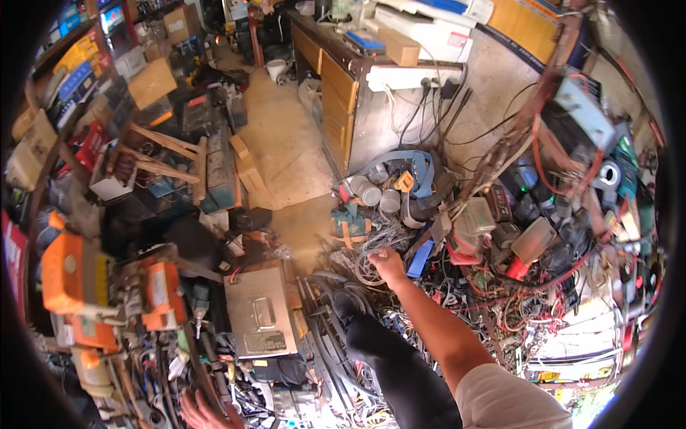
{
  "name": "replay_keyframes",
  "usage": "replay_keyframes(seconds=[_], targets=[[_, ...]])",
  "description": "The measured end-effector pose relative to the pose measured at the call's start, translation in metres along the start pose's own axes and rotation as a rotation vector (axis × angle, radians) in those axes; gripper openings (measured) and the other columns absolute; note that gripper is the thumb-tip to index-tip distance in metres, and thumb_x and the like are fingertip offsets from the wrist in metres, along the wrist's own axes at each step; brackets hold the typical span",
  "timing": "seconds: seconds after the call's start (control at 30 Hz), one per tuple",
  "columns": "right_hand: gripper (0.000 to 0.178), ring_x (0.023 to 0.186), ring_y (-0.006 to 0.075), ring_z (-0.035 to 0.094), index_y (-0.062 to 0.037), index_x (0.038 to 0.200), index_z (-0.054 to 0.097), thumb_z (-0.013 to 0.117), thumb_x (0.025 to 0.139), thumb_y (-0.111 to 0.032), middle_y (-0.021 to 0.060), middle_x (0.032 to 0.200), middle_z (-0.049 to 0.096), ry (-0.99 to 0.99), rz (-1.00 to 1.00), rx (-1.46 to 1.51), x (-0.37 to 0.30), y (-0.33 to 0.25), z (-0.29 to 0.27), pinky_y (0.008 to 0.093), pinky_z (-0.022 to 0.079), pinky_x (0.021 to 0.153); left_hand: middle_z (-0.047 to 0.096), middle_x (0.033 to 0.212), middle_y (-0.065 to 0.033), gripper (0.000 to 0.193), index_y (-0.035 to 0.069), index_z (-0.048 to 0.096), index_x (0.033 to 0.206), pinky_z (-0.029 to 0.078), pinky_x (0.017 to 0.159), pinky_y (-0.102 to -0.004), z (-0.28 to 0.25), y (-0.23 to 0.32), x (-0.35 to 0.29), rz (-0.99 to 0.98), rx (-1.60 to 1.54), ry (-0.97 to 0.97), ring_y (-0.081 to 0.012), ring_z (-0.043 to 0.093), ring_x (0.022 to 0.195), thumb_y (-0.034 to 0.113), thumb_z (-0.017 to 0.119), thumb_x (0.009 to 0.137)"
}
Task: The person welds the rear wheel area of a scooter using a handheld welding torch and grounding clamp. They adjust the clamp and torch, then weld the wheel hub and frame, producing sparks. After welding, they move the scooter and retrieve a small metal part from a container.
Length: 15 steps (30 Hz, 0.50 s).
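My right arm reaches far forward, and my right hand (386,266) is closed at a tangled bundle of pale, thin cable (368,272). The bundle lies in the heap beside a green and orange bag (351,223) and a blue flat piece (421,257). My left hand (204,412) is low at the picture's lower edge, with its fingers apart and nothing visible in them. It is next to hand tools and long rods (207,357). My dark-trousered leg (393,365) stands between the two hands.
A grey metal case with a handle (261,312) lies left of dark hoses (325,322). Orange cases (63,268) crowd the left. Jars (369,194) stand near a wooden cabinet (336,107). Tangled wires (514,314) spread across the right. A narrow strip of floor (286,150) runs away ahead.
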State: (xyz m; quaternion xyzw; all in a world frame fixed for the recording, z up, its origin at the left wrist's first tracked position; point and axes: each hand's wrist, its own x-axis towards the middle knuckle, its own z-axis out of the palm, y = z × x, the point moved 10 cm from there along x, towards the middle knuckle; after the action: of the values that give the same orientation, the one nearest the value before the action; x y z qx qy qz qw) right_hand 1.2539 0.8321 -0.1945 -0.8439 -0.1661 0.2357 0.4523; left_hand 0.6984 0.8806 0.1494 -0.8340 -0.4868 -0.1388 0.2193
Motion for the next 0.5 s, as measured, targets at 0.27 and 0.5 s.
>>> replay_keyframes(seconds=[0.27, 0.5], targets=[[0.060, 0.110, 0.0377, 0.057, 0.0038, 0.129, 0.051, 0.079, 0.080, -0.019, 0.0211, 0.121, 0.058, 0.360, -0.121, -0.196, 0.160, -0.024, -0.035, 0.0484, 0.047, 0.089, 0.051, 0.133, -0.0224, 0.061, 0.004, 0.049, 0.133, 0.043, 0.092, -0.0580, 0.044, 0.016, 0.026, -0.090, 0.056, -0.088, -0.0446, 0.052, 0.118, 0.043, 0.066, 0.090], [0.089, 0.116, 0.0389, 0.051, -0.0029, 0.138, 0.041, 0.087, 0.066, -0.029, 0.0199, 0.125, 0.053, 0.458, -0.496, -0.586, 0.226, -0.072, -0.007, 0.0481, 0.042, 0.100, 0.050, 0.133, -0.0224, 0.061, 0.004, 0.049, 0.133, 0.041, 0.093, -0.0579, 0.112, 0.057, 0.075, -0.075, 0.021, -0.081, -0.0445, 0.051, 0.119, 0.043, 0.066, 0.089]])
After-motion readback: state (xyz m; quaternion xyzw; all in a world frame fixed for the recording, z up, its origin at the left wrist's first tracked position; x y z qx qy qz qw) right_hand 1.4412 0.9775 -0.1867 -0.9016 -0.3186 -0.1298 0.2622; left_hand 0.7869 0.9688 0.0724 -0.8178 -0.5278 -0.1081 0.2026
